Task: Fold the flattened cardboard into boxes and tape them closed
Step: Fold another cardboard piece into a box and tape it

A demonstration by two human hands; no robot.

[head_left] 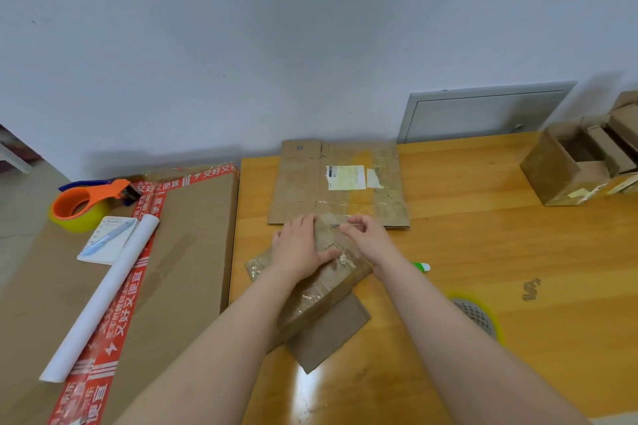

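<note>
A pale wall backs the orange wooden surface (483, 252). At far left, on a big brown carton banded with red printed tape (193, 252), sits the orange tape dispenser with its yellow roll (86, 200), well apart from the work. If this strip fails, I'd have to let go of the box to fetch it.

My left hand (298, 248) lies flat with straight fingers, pressing the small brown cardboard box wrapped in clear film (328, 285) near the surface's left edge. My right hand (367, 238), fingers curled, seems to pinch a thin strip of clear tape (345, 225) at the box's far corner.

I judge the risks to be the strip folding onto itself, or the box skidding on the glossy wood if the press eases. The flattened brown cardboard sheet with a white label (303, 183) lies just behind and crowds the pull. A green-and-white pen (422, 266) and open cardboard boxes (569, 166) lie further right.
</note>
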